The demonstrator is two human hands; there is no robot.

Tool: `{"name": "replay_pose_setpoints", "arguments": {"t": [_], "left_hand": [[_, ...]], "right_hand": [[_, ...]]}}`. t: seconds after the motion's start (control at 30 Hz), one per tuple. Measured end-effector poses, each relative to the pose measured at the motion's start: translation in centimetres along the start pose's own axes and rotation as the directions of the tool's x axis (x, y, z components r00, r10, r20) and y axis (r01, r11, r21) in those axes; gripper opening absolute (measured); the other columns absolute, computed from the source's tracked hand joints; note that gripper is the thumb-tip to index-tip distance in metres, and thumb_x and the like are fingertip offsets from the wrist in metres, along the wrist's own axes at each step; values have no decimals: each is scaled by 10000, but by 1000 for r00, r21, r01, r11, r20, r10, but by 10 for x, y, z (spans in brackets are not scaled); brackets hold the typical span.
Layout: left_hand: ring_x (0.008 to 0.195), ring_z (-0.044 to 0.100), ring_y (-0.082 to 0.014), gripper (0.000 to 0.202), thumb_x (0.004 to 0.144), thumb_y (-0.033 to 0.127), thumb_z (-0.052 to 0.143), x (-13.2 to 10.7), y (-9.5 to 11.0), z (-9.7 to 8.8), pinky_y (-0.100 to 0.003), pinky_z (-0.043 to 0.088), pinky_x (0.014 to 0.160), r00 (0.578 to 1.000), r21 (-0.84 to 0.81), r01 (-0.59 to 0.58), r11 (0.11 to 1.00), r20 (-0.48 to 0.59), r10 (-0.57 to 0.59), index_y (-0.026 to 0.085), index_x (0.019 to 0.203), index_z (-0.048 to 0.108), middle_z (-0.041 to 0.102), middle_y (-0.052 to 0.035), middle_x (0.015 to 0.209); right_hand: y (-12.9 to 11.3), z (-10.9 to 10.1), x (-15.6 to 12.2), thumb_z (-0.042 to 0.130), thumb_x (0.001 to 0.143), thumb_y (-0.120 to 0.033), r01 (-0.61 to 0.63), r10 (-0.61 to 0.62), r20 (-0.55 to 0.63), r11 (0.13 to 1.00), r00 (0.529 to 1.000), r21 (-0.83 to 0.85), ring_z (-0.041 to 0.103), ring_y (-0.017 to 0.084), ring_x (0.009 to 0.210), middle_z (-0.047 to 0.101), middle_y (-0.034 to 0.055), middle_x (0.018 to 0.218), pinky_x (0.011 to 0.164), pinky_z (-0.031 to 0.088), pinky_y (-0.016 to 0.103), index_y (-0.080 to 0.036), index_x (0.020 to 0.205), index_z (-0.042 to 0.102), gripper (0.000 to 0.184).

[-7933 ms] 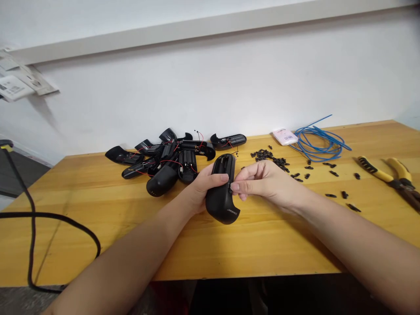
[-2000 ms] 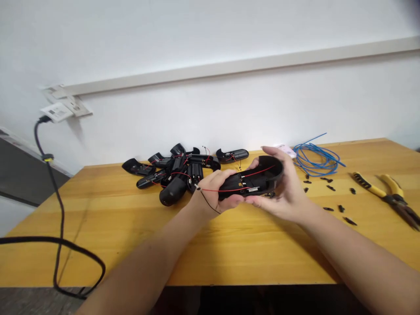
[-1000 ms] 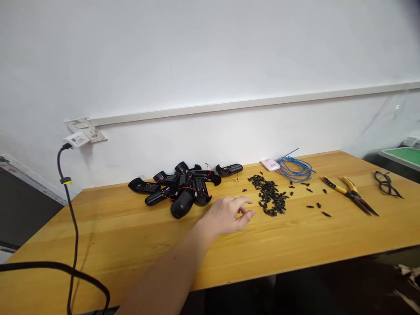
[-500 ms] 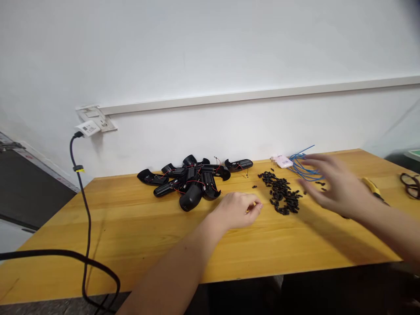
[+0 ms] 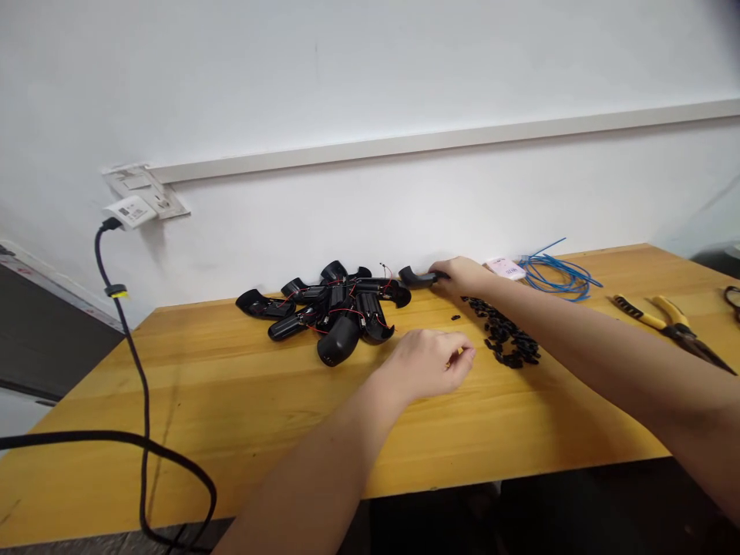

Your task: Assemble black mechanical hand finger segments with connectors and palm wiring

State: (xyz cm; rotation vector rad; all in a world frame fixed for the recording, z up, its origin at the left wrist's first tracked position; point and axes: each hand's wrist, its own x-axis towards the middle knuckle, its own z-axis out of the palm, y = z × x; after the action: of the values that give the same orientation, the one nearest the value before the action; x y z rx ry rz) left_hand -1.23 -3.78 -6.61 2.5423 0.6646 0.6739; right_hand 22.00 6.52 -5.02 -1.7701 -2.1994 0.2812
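Observation:
At the back of the table, my right hand [image 5: 461, 275] has its fingers round the right end of a black plastic housing [image 5: 417, 279], which is partly hidden by the hand. My left hand [image 5: 431, 362] rests on the wood with curled fingers, thumb against forefinger; anything inside is hidden. To its upper left lies a pile of black curved housings [image 5: 338, 339] with thin red wires. Small black pieces [image 5: 512, 347] are heaped to the right of my left hand, partly behind my right forearm. One loose small piece [image 5: 455, 317] lies apart from that heap.
Yellow-handled pliers [image 5: 674, 327] lie on the right, beyond my right forearm. A coil of blue wire [image 5: 558, 277] and a pink-and-white packet [image 5: 506, 268] are near the wall. A black cable [image 5: 139, 354] hangs from a white plug [image 5: 132, 211] across the table's left side.
My right hand has gone from above the blue wire leftward to the back and taken hold of the separate black housing. The pliers now show more fully. My left hand stays curled in place.

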Motion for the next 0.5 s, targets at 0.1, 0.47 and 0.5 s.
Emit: {"name": "replay_pose_setpoints", "arguments": {"t": [0.1,0.47,0.5], "left_hand": [[785,708,-220,240,958,329,539,2,1,7,-353,542,762,995,-14,45,999,-87,-46,217,933,750,776,-43,836],[1121,702,-284,618,1053,664,218,11,-21,6,-542,559,1012,816,-633,243,735,-276,-507,202,1222,592,753,-129,1154],[1132,699,-283,655,1048,685,195,11,-23,9,-534,573,1006,833,-667,225,710,-247,-496,201,1181,616,748,-131,1159]], "right_hand": [[-11,-15,-24,688,885,-254,-83,103,-129,984,986,156,626,194,862,696,68,926,844,499,350,-129,1053,711,211],[-65,-20,-100,765,748,-444,-263,41,266,357,963,896,658,152,599,713,93,790,561,569,261,-142,888,643,354],[-70,-16,-101,770,747,-429,-273,-8,288,296,958,915,658,146,585,711,87,786,549,573,254,-141,893,647,346]]}}
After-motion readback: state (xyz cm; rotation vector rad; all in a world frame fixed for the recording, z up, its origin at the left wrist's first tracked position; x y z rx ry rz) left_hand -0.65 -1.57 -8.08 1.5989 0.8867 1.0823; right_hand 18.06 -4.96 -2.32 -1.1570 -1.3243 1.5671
